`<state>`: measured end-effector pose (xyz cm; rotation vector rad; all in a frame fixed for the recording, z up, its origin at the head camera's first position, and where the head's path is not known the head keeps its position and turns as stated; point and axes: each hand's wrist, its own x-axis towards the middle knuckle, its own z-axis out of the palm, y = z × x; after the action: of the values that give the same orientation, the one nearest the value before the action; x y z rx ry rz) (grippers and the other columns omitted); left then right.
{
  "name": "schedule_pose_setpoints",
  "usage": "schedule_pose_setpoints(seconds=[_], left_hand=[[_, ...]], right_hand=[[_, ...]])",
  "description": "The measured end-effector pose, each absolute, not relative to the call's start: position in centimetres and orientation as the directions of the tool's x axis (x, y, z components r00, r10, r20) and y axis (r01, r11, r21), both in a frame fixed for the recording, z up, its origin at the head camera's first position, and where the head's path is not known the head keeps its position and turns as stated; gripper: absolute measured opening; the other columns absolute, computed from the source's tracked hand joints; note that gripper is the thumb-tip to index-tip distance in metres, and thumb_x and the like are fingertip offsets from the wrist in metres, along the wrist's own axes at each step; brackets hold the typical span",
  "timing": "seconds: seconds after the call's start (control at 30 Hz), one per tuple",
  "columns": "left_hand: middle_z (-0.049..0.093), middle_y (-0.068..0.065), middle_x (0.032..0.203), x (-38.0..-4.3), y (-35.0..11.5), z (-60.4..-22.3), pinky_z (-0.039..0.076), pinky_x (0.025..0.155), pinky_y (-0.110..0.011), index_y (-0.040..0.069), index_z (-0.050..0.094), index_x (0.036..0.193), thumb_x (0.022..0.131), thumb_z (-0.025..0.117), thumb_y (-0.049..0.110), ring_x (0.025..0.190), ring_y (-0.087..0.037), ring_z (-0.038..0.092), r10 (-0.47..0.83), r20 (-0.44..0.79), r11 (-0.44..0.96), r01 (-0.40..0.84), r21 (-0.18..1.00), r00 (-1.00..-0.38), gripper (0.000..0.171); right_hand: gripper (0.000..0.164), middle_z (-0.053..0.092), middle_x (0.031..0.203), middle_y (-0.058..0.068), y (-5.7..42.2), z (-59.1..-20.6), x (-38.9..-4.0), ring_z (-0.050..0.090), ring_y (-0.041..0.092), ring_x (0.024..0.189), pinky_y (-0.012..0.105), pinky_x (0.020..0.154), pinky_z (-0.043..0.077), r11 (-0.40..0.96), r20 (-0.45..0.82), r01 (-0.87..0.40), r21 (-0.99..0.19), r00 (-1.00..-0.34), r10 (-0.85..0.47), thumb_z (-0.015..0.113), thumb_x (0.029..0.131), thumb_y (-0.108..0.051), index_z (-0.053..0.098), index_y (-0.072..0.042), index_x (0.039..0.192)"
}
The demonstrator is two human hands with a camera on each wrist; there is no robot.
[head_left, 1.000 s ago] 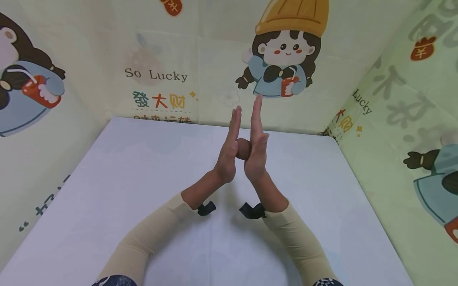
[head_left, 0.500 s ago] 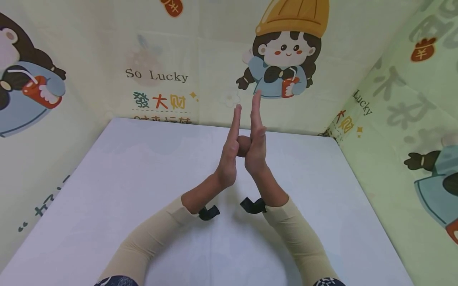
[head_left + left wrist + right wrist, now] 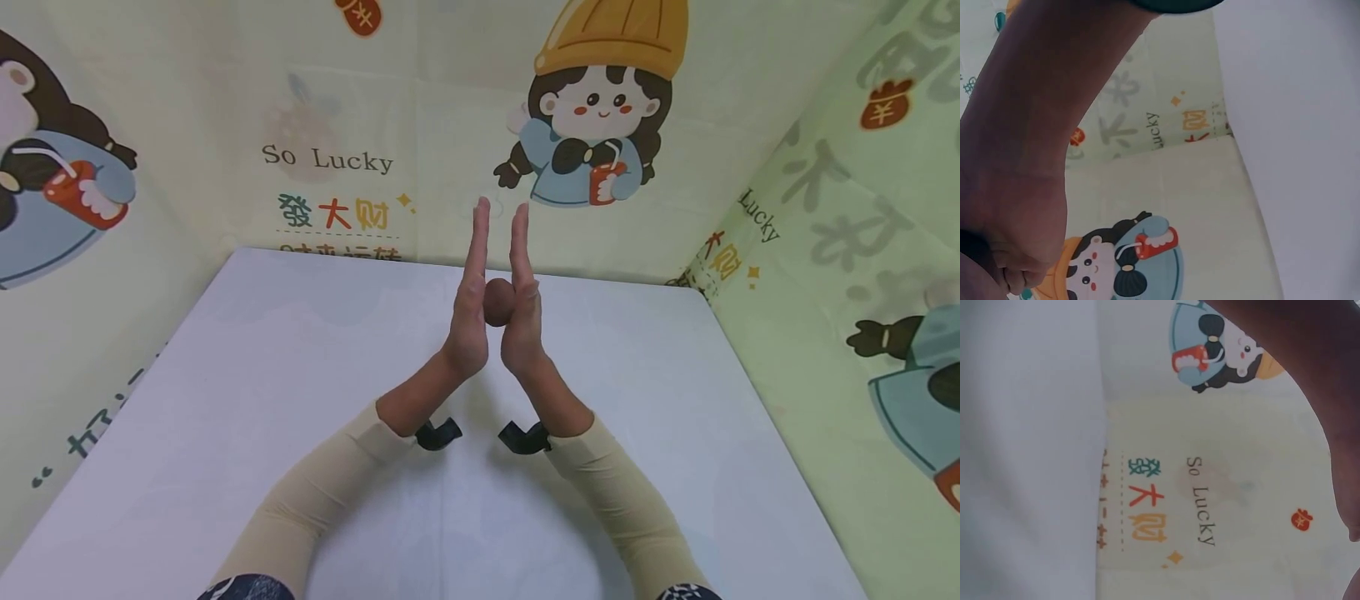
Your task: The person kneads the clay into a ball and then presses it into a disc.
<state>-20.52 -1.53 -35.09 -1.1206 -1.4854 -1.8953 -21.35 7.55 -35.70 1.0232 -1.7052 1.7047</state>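
Note:
A smooth brown ball (image 3: 498,302), perhaps of clay, sits between the two facing palms in the head view. My left hand (image 3: 471,308) presses it from the left with fingers straight and pointing away. From the other side my right hand (image 3: 522,312) presses it too, its fingers just as straight. Both hands are raised above the white table, their fingertips apart and nearly level. The wrist views show only parts of hands and forearms. A dark rounded patch at the left edge of the left wrist view may be the ball.
The white tabletop (image 3: 337,333) lies below the hands. Printed cloth walls (image 3: 450,100) stand behind it and at both sides. A black strap (image 3: 525,437) shows at the right wrist, and another black strap (image 3: 438,434) at the left.
The left hand has slid forward and the right hand slightly back, so their fingertips now nearly line up. Both hands and the ball have shifted a little to the left.

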Motion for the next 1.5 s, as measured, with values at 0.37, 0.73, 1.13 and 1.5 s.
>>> schedule_pose_setpoints(seconds=[0.37, 0.73, 1.13, 1.5], left_hand=[[-0.005, -0.012, 0.176, -21.8, -2.0, -34.2, -0.001, 0.128, -0.040, -0.003, -0.004, 0.165, 0.109, 0.018, 0.056, 0.160, -0.015, -0.004, 0.063, 0.812, -0.304, 0.764, 0.569, -0.580, 0.084], [-0.003, -0.014, 0.176, -23.7, -2.6, -34.1, -0.001, 0.127, -0.037, -0.002, -0.002, 0.166, 0.107, 0.020, 0.052, 0.160, -0.013, -0.002, 0.036, 0.804, -0.276, 0.767, 0.579, -0.594, 0.083], [-0.003, -0.013, 0.176, -25.3, -2.2, -36.2, -0.005, 0.127, -0.043, -0.002, 0.000, 0.166, 0.109, 0.017, 0.041, 0.161, -0.021, -0.010, 0.117, 0.833, -0.149, 0.820, 0.553, -0.541, 0.074], [0.000, -0.023, 0.174, -24.9, -1.6, -37.0, -0.006, 0.127, -0.049, -0.009, 0.002, 0.164, 0.111, 0.015, 0.042, 0.161, -0.029, -0.008, 0.152, 0.865, -0.075, 0.867, 0.493, -0.479, 0.074]], right_hand=[[0.092, 0.025, 0.170, 0.023, 6.6, -36.3, -20.4, 0.047, 0.009, 0.135, 0.049, 0.128, 0.006, -0.045, 0.814, -0.819, -0.572, -0.560, -0.157, 0.014, 0.108, -0.067, 0.005, 0.004, 0.165], [0.094, -0.002, 0.176, 0.008, 6.6, -36.0, -19.4, 0.038, 0.021, 0.144, 0.050, 0.128, 0.003, -0.115, 0.818, -0.814, -0.569, -0.544, -0.187, 0.015, 0.107, -0.070, 0.005, 0.002, 0.166], [0.102, -0.001, 0.176, 0.011, 6.6, -34.4, -18.8, 0.002, 0.026, 0.161, 0.049, 0.128, 0.005, -0.131, 0.832, -0.825, -0.550, -0.530, -0.162, 0.019, 0.103, -0.075, 0.006, 0.006, 0.165], [0.102, -0.002, 0.175, 0.015, 7.2, -33.7, -18.7, -0.003, 0.025, 0.161, 0.047, 0.127, -0.003, -0.123, 0.839, -0.833, -0.540, -0.521, -0.157, 0.015, 0.103, -0.075, 0.003, 0.006, 0.164]])
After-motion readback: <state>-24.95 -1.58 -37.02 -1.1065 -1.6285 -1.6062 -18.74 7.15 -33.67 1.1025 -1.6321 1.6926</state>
